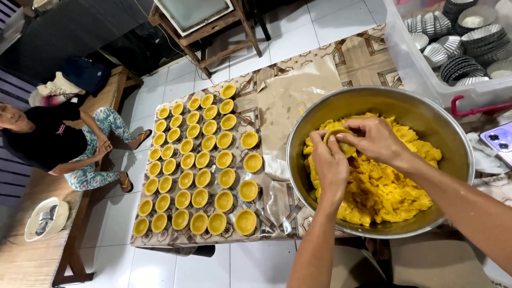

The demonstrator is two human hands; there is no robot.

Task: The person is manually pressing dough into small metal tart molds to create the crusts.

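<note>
A small dough-lined mould (340, 140) is held between both hands, over the far-left part of the big steel bowl (298, 176) — above the yellow dough (384, 186), not resting in it. The left hand (328, 165) comes up from below, fingers curled round the mould's near and left side; the right hand (376, 140) reaches in from the right w/ thumb and fingertips pinching and pressing at the mould's right rim. Both hands are closed on it, neither is spread. The mould's open face appears tilted toward the camera, though exact tilt can't be told.

Key relation: the sheet of filled moulds (200, 165) lies well to the left of the hands, beyond the bowl's rim, on the patterned paper (298, 85). The left hand is the nearer one to it — the nearest row's end sits just beside the bowl. The rows run roughly away from the viewer, slanting right.

A clear tub (405, 58) of empty fluted tins (464, 48) stands at far right, closer to the right arm. A seated person (58, 144) is seen at far left, well apart, on a bench.
</note>
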